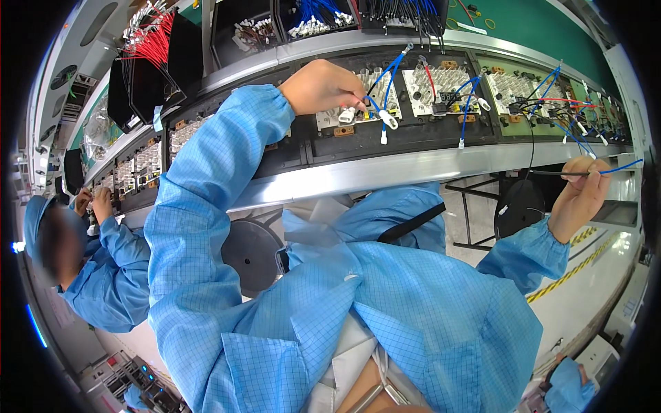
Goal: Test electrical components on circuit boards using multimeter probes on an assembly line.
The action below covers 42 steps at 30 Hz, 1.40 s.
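My left hand (pixel 325 87) is closed in a pinch over a white circuit board (pixel 418 88) set in the dark line track. A white plug connector (pixel 346 115) sits right under its fingertips, which hide what they grip. Beside them, blue wires (pixel 394 72) rise from the board, and a white connector (pixel 390 120) hangs at its front edge. Out to the right, in front of the track's metal rail, my right hand (pixel 584 189) pinches a black wire (pixel 554 173) and a blue wire (pixel 623 166). The black one points left, the blue one right.
Bins of blue wires (pixel 317 17) and black wires (pixel 403 17) line the back. Red wires (pixel 148 43) fill a bin at the far left. More wired boards (pixel 530 89) stand rightward. A co-worker (pixel 89 255) sits on the left. A round stool (pixel 251 255) is below the rail.
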Motion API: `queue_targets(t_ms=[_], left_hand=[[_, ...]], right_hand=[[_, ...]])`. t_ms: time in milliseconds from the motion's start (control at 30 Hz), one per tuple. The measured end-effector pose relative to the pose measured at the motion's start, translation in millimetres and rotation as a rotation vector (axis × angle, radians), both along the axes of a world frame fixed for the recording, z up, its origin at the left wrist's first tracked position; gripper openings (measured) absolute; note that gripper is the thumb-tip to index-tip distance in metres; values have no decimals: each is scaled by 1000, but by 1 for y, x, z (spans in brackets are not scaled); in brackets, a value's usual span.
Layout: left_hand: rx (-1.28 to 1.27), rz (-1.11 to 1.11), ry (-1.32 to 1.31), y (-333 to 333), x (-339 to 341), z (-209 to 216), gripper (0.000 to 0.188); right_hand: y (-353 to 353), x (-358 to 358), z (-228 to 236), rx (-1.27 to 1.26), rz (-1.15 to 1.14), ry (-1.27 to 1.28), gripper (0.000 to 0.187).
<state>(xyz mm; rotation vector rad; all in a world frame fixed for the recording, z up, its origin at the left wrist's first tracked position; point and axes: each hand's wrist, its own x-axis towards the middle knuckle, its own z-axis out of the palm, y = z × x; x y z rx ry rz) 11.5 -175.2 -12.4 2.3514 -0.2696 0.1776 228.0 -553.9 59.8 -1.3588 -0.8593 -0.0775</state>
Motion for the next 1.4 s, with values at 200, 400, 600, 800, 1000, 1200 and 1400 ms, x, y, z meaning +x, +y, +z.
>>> queue_targets(t_ms=[200, 400, 600, 800, 1000, 1200, 1400], left_hand=[[-43, 71, 88, -3, -3, -4, 14], [64, 15, -61, 0, 0, -1, 18], [48, -22, 18, 3, 2, 1, 20], [85, -85, -2, 3, 4, -1, 16], [127, -83, 17, 0, 8, 3, 15], [217, -126, -8, -3, 14, 6, 14], [209, -98, -58, 4, 6, 13, 13]], right_hand=[[-3, 2, -5, -14, -42, 28, 16], [7, -2, -12, -204, -161, -38, 17], [38, -20, -22, -412, -62, -69, 10], [77, -19, -32, -572, -52, -442, 9], [99, -13, -50, -603, -36, -514, 11], [102, -11, -60, -659, -53, -509, 13], [101, -9, -59, -665, -48, -458, 12]])
